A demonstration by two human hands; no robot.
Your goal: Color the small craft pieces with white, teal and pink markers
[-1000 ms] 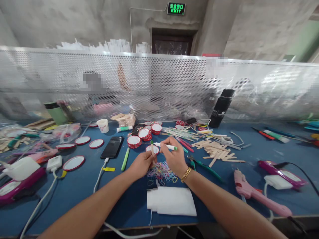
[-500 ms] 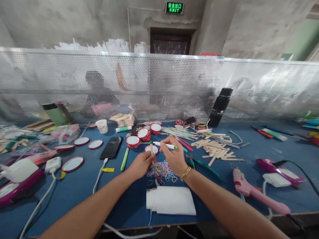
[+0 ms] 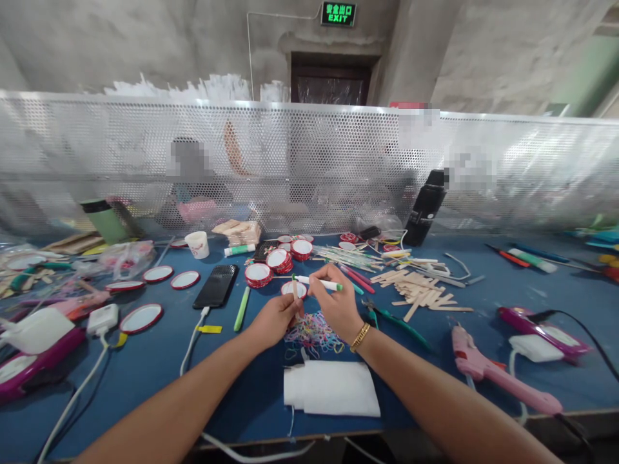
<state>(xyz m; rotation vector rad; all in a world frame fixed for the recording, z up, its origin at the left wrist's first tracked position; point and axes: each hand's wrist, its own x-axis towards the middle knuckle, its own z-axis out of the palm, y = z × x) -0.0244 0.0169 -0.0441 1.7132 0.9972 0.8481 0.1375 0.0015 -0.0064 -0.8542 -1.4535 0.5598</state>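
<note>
My left hand (image 3: 278,317) is closed on a wooden craft stick (image 3: 294,290), held upright with green colour at its top end. In my right hand (image 3: 334,308), wearing a gold bracelet, a white marker (image 3: 319,282) with a green end lies nearly level. Its tip points left and meets the top of the stick; whether it touches is too small to tell. Beneath both hands sits a pile of coloured rubber bands (image 3: 316,334). Behind the stick lies a round red-rimmed disc (image 3: 300,289), partly covered. A folded white cloth-like pack (image 3: 333,388) rests nearer me.
Loose craft sticks (image 3: 418,290) and green-handled pliers (image 3: 401,327) lie to the right, beyond them a pink glue gun (image 3: 503,374). On the left are a phone (image 3: 216,287), a paper cup (image 3: 197,245) and a green pen (image 3: 242,309). A perforated metal screen (image 3: 329,167) backs the table.
The marker has shifted slightly left, bringing its tip to the stick's top end. My right hand moved a little with it; the left hand stays nearly still.
</note>
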